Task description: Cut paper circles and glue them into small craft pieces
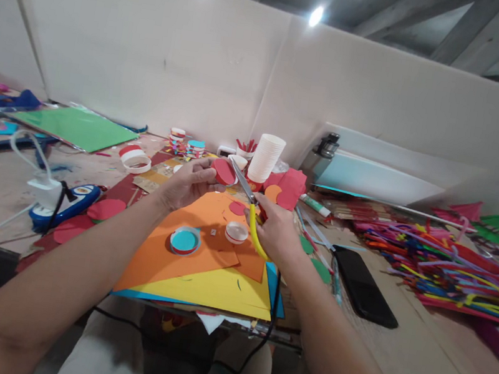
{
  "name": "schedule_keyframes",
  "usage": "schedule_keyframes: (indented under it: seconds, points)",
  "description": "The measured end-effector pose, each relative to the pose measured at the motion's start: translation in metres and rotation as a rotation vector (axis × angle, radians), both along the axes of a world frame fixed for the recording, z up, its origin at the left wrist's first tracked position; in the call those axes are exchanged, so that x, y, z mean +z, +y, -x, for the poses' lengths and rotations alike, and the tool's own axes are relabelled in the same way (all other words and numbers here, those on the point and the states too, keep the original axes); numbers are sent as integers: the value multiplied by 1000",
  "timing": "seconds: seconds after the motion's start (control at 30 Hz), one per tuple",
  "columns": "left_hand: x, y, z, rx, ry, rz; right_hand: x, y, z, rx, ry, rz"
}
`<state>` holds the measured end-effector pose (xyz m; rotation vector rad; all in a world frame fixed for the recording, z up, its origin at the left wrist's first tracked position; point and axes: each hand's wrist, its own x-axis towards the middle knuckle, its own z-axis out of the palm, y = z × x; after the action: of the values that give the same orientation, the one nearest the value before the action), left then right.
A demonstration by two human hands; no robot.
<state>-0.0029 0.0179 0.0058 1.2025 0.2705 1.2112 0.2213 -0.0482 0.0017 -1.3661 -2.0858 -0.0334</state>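
Observation:
My left hand (pixel 189 182) is closed around a red paper circle (pixel 224 171), held up over the orange sheet (pixel 182 252). Gripped in my right hand (pixel 277 229) are yellow-handled scissors (pixel 250 209), their blades pointing up-left to the circle's edge. Below the hands, a cut cup ring with a blue disc (pixel 184 241) and a white ring with a red disc (pixel 236 232) lie on the orange sheet. A yellow sheet (pixel 214 288) lies under the orange one.
A stack of white paper cups (pixel 266 158) stands behind the hands beside red paper scraps (pixel 290 187). A black phone (pixel 364 285) lies to the right, with a heap of coloured pipe cleaners (pixel 445 268) beyond. At left are a green sheet (pixel 76 127), a glue gun (pixel 64 203) and white cables.

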Motion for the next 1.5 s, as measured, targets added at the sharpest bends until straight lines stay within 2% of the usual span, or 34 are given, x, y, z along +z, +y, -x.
schedule_keyframes:
  seconds: [0.3, 0.53, 1.07, 1.5]
  points:
    - [-8, 2, 1, -87, 76, -17, 0, 0, -2, -7, -23, -3]
    - [-4, 0, 5, -103, 89, -4, 1, 0, -3, 20, -42, -16]
    - [-6, 6, 12, -71, 77, 93, -1, 1, -5, -46, -179, -94]
    - [0, 4, 15, -165, 41, 162, -1, -2, -4, -56, -191, -134]
